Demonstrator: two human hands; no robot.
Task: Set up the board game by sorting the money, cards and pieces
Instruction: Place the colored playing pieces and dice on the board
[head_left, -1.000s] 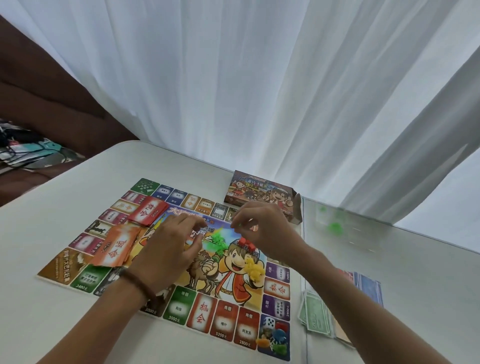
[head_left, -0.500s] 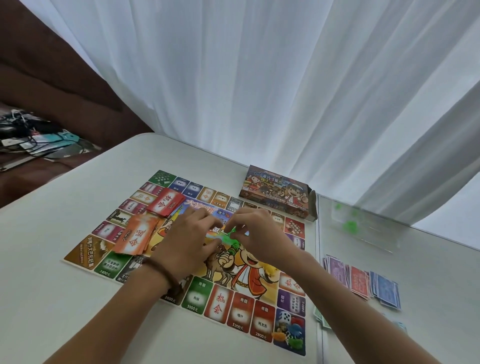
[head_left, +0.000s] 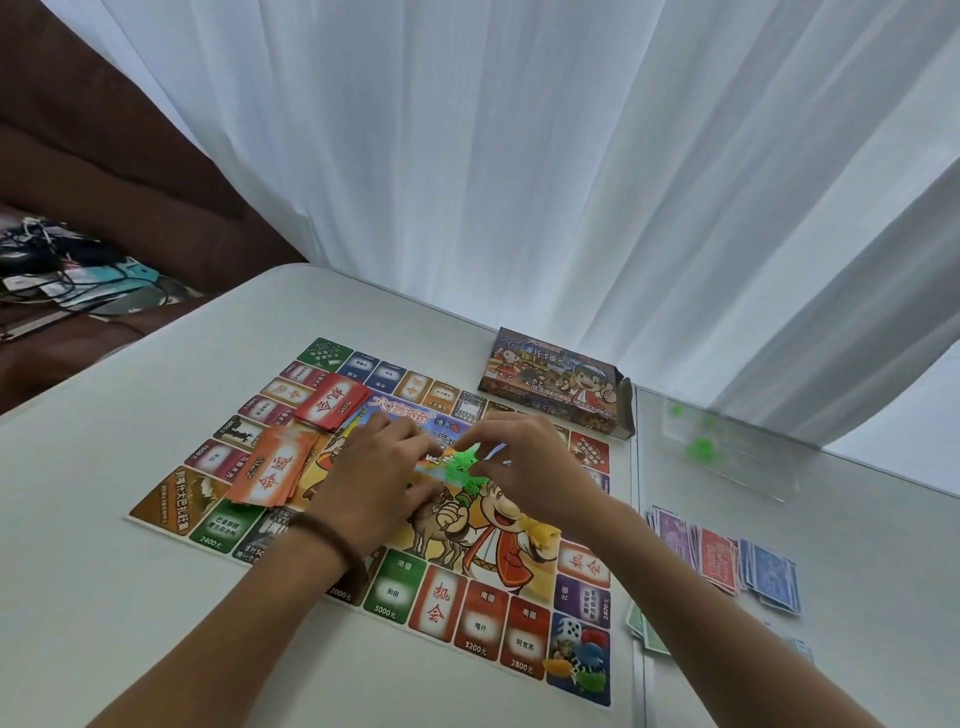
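Translucent green plastic pieces (head_left: 460, 466); glossy printed board (head_left: 435, 603); sheer cloth curtain (head_left: 519, 156); matt table (head_left: 130, 415).

One head-worn wide-angle view. The game board (head_left: 436, 608) is seen from above its near edge, looked at forward and down, at close range. It is framed lower centre; bench (head_left: 104, 519) is shown on all sides of it, curtain (head_left: 519, 156) is taken in beyond its far edge.
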